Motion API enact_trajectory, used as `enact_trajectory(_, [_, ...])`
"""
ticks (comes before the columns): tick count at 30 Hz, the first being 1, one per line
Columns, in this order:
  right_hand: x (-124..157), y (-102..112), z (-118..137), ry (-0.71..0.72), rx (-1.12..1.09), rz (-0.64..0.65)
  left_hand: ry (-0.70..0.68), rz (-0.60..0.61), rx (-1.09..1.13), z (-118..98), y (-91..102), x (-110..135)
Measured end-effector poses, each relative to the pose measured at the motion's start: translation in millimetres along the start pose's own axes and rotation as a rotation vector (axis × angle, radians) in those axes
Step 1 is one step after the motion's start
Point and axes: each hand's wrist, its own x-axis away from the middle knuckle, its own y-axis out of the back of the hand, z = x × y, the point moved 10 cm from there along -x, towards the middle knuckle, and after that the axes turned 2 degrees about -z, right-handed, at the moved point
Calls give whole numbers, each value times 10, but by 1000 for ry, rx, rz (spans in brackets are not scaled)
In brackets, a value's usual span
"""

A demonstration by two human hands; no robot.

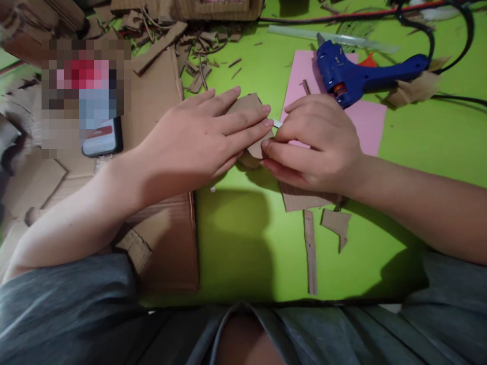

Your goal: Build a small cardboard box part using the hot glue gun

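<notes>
My left hand point(207, 132) lies with outstretched fingers over a small brown cardboard piece point(251, 104), pressing on it against the green table. Beside it, my right hand point(317, 142) is closed, its thumb and fingertips at the cardboard's right edge. A thin white sliver point(277, 123) shows between the right fingers and the cardboard; what the fist holds is mostly hidden. Pink paper point(371, 126) lies partly under the right hand. A flat cardboard piece point(300, 197) sticks out below that hand.
A blue glue gun point(342, 71) with a black cable rests on the paper at the upper right. A clear glue stick point(323, 36) lies behind. Cardboard scraps point(201, 45) litter the back. On the left are a large cardboard sheet point(171, 253) and a phone point(101, 139). A cardboard strip point(310, 253) lies in front.
</notes>
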Motion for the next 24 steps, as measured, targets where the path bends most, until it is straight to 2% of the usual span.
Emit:
enact_trajectory(3, [-40,-29,-53,-28,-71,46,2,1,35,45,-22,10])
enact_trajectory(5, [-91,45,-169,-96,-130,76,0,-9,52,74,-37,25])
enact_trajectory(8, [-58,298,-617,-358,-143,127,-21,-23,69,98,-62,49])
enact_trajectory(9, [31,346,-814,-473,-162,190,-29,-26,82,104,-71,55])
enact_trajectory(10, [121,460,-987,-545,-219,161,-32,-33,96,114,-74,59])
enact_trajectory(11, [267,466,-1155,-631,-291,220,-32,-40,109,125,-75,61])
enact_trajectory(14, [732,423,-1491,-672,-163,424,-35,-46,118,145,-74,61])
enact_trajectory(17, [1162,271,-1679,-792,-188,533,-54,-32,94,133,-69,58])
enact_trajectory(19, [1245,220,-1694,-790,-143,547,-67,-20,75,118,-62,60])
enact_trajectory(24, [1193,217,-1782,-771,11,525,-104,-34,19,50,-19,75])
